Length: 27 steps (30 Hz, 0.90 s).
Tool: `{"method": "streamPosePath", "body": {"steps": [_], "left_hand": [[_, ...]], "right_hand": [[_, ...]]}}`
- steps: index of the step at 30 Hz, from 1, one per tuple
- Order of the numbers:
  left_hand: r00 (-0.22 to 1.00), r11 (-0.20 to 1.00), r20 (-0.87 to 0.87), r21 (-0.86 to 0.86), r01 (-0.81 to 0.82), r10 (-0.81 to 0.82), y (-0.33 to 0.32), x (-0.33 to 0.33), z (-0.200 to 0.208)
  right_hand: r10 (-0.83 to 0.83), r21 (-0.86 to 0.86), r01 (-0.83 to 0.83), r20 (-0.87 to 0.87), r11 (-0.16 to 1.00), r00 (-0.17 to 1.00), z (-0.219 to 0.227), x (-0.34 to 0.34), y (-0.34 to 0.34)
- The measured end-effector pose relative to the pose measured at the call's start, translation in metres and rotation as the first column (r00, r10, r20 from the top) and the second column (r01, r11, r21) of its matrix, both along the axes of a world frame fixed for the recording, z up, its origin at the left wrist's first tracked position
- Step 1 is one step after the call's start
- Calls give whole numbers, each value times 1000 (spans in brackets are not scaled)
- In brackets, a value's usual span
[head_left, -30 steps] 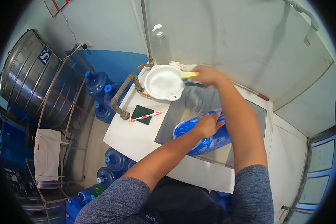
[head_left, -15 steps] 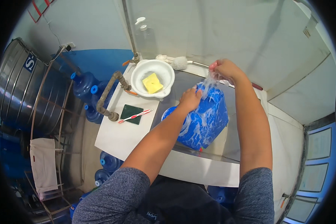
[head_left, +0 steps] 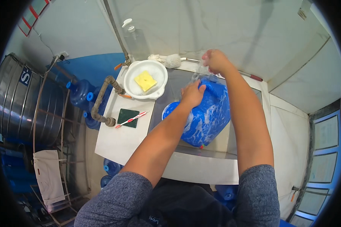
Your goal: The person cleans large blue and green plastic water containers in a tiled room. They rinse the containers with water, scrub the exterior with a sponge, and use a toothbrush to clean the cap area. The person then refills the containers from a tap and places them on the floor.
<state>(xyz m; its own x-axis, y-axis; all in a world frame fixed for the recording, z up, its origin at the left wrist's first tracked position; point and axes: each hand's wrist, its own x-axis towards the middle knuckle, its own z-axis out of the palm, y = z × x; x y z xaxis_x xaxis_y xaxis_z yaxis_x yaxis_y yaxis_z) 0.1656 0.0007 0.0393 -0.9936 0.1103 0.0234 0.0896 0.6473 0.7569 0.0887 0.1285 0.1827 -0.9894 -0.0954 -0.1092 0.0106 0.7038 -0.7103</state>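
A blue plastic jug (head_left: 206, 126) streaked with white foam lies tilted in the grey sink (head_left: 161, 94). My left hand (head_left: 193, 94) is closed on its upper part, thumb to the right. Above the jug's far end, my right hand (head_left: 216, 62) has its fingers bent together. Something clear, water or see-through plastic, shows below those fingers; I cannot make out what they hold. Left of the jug, a white basin (head_left: 159, 93) holds a yellow sponge (head_left: 145, 80) in sudsy water. A red-and-white toothbrush (head_left: 132, 120) rests across a dark green scouring pad (head_left: 125, 114).
A rusty pipe (head_left: 97, 108) rises at the counter's left edge. Behind the sink lie a white-headed brush (head_left: 173, 61) and a dark red handle (head_left: 256, 78). A clear pump bottle (head_left: 136, 41) stands by the wall. Blue water bottles (head_left: 79, 94) and a steel tank (head_left: 28, 106) are at left.
My right hand has shifted slightly up and left, and the splash on the jug has lessened. Less foam covers the jug's top. The whole view has shifted a little.
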Motion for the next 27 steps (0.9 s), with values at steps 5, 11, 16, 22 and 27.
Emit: {"method": "streamPosePath", "body": {"steps": [5, 11, 16, 22, 27], "left_hand": [[998, 996, 65, 88, 9, -14, -11, 12, -3], [999, 987, 34, 159, -35, 30, -21, 25, 4], [999, 995, -30, 102, 20, -17, -18, 31, -1], [998, 984, 56, 178, -8, -2, -26, 25, -13], [994, 988, 104, 156, 23, -40, -27, 19, -10]], "right_hand": [[85, 561, 4, -132, 828, 988, -28, -12, -4], [172, 702, -93, -43, 706, 984, -30, 7, -7], [-79, 711, -147, 275, 688, 958, -39, 24, -22], [187, 597, -323, 280, 734, 942, -58, 15, -5], [248, 442, -393, 351, 807, 903, -46, 4, 7]]}}
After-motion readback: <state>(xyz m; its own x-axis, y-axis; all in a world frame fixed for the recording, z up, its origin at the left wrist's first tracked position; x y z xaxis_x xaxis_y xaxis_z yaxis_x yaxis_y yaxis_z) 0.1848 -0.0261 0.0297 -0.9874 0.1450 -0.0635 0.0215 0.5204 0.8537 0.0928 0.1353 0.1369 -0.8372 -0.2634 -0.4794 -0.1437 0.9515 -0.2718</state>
